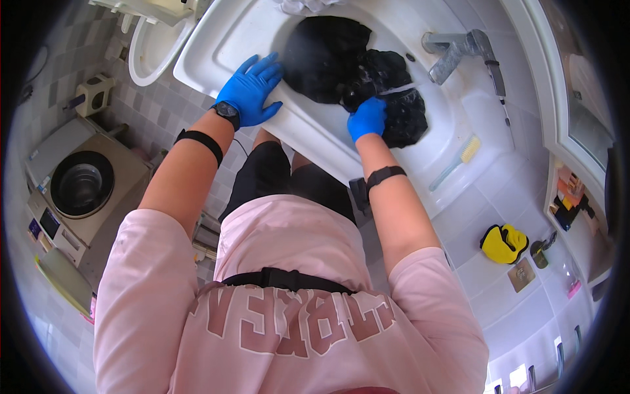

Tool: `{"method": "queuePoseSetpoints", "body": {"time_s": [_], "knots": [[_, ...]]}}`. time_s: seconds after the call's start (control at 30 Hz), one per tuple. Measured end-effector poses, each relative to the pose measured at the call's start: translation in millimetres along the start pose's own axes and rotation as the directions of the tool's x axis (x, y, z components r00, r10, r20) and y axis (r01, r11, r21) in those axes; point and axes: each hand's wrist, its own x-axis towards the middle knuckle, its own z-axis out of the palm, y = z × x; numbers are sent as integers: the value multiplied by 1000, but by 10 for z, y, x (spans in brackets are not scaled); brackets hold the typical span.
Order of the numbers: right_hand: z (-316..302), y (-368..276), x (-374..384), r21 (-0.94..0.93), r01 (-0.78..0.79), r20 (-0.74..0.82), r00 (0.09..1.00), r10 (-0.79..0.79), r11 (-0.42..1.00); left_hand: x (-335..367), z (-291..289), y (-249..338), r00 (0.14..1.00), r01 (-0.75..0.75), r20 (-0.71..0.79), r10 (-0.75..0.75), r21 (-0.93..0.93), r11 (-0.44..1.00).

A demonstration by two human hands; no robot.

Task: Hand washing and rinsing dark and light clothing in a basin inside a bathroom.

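A wet, bunched black cloth (pixel 328 56) lies spread through the basin of a white sink (pixel 308 128), with folds and bulges standing up in it. My right hand (pixel 367 118), in a blue glove, is closed on the cloth's near edge, its fingertips partly hidden. On the sink's left rim my left hand (pixel 252 85), also gloved in blue, lies flat with its fingers apart and holds nothing. From the grey faucet (pixel 459 52) a thin stream of water reaches the cloth.
A brush (pixel 456 164) with pale bristles rests on the sink's right ledge. White cloth (pixel 308 5) sits at the far rim. A toilet seat (pixel 154 49) and a washing machine (pixel 82 184) are at left. On the right wall hangs a yellow-black cloth (pixel 504 243).
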Motion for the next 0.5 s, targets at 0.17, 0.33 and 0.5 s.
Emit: {"method": "queuePoseSetpoints", "body": {"time_s": [0.17,0.33,0.5], "knots": [[-688,228,-110,549,140,-4,986,-165,824,-76,26,-20,1000,21,-4,-21,-20,1000],[-1315,722,-574,714,191,-127,981,-144,674,-99,41,-20,999,11,-42,-15,-72,997],[-1824,861,-847,720,132,-89,991,-98,681,-114,16,-30,999,12,-30,-14,-92,996]]}}
